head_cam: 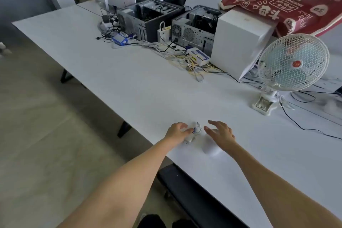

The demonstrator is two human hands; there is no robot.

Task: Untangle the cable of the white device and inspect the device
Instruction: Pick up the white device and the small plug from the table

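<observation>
Near the table's (129,83) front edge I see my left hand (176,132) pinching the bundled cable (196,129), plug (188,139) beneath it. My right hand (221,133) hovers spread over the white device (211,149). Far back stand computers (148,18), a fan (293,63), and a red bag (288,0) reading "Money!".

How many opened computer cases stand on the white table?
2. One computer case stands at the back, left of the middle; the other computer case stands just to its right, beside the white box. More could be hidden behind the box.
</observation>
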